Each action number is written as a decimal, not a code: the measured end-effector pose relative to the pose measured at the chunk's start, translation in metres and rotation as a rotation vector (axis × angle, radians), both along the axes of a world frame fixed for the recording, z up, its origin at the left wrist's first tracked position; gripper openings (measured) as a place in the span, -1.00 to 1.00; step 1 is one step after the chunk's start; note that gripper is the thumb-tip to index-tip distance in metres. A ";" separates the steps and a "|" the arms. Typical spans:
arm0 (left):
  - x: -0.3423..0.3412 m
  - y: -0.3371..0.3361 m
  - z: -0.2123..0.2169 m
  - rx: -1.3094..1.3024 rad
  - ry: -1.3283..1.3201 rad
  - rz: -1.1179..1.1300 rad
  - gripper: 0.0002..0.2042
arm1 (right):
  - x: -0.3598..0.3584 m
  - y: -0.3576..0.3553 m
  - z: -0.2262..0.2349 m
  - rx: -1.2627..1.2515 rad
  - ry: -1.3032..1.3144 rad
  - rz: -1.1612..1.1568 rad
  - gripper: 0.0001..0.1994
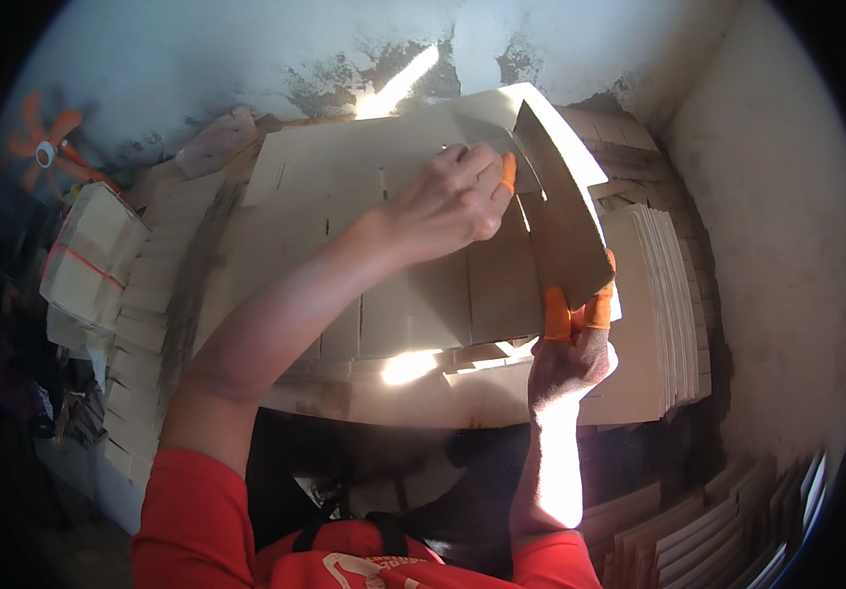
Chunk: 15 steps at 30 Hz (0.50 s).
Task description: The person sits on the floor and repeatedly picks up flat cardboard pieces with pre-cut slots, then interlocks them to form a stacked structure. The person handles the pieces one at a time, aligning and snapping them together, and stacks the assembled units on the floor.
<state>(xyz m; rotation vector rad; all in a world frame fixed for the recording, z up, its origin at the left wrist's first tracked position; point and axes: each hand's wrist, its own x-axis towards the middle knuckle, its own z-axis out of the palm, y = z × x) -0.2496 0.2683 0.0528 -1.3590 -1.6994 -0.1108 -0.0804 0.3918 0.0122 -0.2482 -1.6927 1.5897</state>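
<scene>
A wide cardboard sheet [423,304] with slits and creases lies before me, its right-hand panel [565,211] folded up at a slant. At that panel's near corner my right hand [575,368] is closed, pinching the cardboard between fingers in orange finger covers. My left hand [462,196] is curled shut over the sheet, next to the fold. An orange cover shows on one of its fingers, by a small flap. Its fingertips are partly hidden, so what they hold cannot be made out.
Right of the sheet stands a stack of flat cardboard [639,314]. More cardboard pieces [698,540] lean at the lower right. To the left are a tied bundle of cardboard [99,250] and an orange fan [45,147]. A stained wall [246,59] rises behind.
</scene>
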 end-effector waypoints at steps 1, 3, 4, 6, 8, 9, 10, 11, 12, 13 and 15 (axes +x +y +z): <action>0.000 -0.001 0.000 -0.013 -0.006 -0.006 -0.65 | 0.002 0.000 0.001 -0.198 -0.006 0.071 -0.51; 0.003 -0.006 -0.001 -0.044 -0.026 -0.009 -0.65 | 0.004 0.001 0.001 -0.451 -0.031 0.157 -0.57; 0.006 -0.010 -0.002 -0.048 -0.030 -0.016 -0.64 | 0.003 0.002 0.001 -0.505 -0.044 0.169 -0.59; 0.017 -0.012 0.000 -0.050 -0.036 -0.042 -0.64 | 0.005 0.001 0.001 -0.450 0.001 0.183 -0.61; 0.029 -0.014 0.004 -0.007 -0.010 -0.034 -0.64 | 0.008 -0.003 0.000 -0.246 0.068 0.167 -0.61; 0.034 -0.017 0.006 0.013 0.003 -0.028 -0.64 | 0.008 -0.005 0.000 -0.150 0.079 0.138 -0.60; 0.036 -0.021 0.007 0.028 0.004 -0.014 -0.64 | 0.008 -0.007 0.001 -0.057 0.046 0.077 -0.59; 0.037 -0.025 0.008 0.045 0.006 -0.001 -0.64 | 0.007 -0.010 0.002 0.036 0.016 0.015 -0.58; 0.038 -0.030 0.010 0.062 0.009 0.012 -0.64 | 0.008 -0.010 0.002 0.091 0.016 0.018 -0.55; 0.037 -0.035 0.010 0.061 0.008 0.030 -0.64 | 0.009 -0.010 0.002 0.145 0.017 0.021 -0.52; 0.034 -0.046 0.014 0.062 0.016 0.074 -0.64 | 0.011 -0.016 0.003 0.079 0.002 0.036 -0.46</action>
